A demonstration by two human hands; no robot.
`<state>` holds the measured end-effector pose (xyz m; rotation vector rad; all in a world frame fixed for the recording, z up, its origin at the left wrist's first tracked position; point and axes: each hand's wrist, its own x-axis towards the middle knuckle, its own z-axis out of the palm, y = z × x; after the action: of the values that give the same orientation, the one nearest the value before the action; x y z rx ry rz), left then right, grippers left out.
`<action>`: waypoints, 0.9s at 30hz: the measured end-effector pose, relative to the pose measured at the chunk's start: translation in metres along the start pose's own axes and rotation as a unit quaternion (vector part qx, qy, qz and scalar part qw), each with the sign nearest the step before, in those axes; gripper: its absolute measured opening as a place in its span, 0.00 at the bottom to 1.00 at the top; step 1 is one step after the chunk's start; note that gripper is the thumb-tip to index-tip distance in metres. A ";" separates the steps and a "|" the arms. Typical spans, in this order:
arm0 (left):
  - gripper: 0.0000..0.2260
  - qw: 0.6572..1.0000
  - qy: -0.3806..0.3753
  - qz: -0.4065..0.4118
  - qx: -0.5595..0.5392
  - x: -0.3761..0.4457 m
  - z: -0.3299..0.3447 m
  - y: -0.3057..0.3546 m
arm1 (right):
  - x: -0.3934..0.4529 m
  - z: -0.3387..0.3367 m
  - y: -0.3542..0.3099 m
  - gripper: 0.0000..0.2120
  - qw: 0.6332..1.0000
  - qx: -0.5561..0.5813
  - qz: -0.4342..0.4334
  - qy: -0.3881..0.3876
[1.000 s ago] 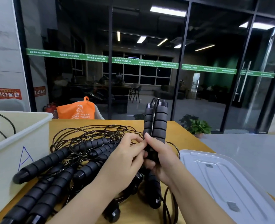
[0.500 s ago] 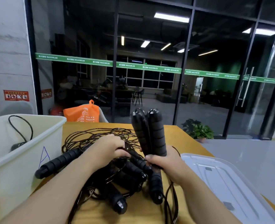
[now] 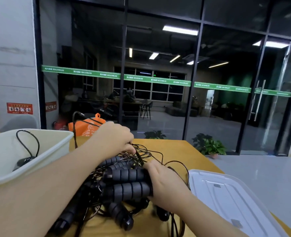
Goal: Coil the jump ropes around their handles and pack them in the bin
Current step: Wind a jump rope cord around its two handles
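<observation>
The paired handles [image 3: 126,183], upright half a second ago, now lie flat across the tangled heap of ropes [image 3: 107,185] on the worktop [image 3: 175,151], their ends gripped in the right hand [image 3: 165,183]. The left hand [image 3: 114,139] has lifted beyond the heap, its fingers [image 3: 124,147] pinching a black cord [image 3: 76,127] that loops up behind them; this looks like drawing out slack for the first wrap. The bin [image 3: 38,151] stands left of the left fingers, already holding one rope; its near rim is the edge to avoid. The lid [image 3: 227,197] lies just right of the right hand, narrowing room there.
</observation>
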<state>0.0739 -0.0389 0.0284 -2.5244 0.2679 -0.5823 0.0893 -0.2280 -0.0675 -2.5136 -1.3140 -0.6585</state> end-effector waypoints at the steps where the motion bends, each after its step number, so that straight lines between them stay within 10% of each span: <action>1: 0.22 1.000 -0.011 -0.022 0.001 0.000 -0.005 0.005 | 0.000 0.000 -0.004 0.21 0.999 0.008 0.039 -0.002; 8: 0.14 0.985 0.154 -0.060 -0.040 -0.016 -0.023 0.067 | 0.011 0.011 -0.007 0.13 0.981 -0.013 0.195 0.015; 13: 0.25 0.971 0.198 -0.056 -0.119 -0.028 0.000 0.101 | 0.014 0.017 0.009 0.09 0.964 0.029 0.261 0.036; 17: 0.12 0.960 0.212 -0.064 -0.172 -0.031 0.027 0.118 | 0.011 0.007 0.018 0.12 0.914 0.170 0.360 0.079; 27: 0.19 0.877 0.164 -0.082 -0.444 -0.038 0.076 0.102 | 0.008 0.019 0.024 0.23 0.761 0.495 0.420 0.003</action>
<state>0.0672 -0.0788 -0.0978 -3.3356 0.5480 -1.1710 0.1179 -0.2283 -0.0802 -1.8099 -0.2126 0.2234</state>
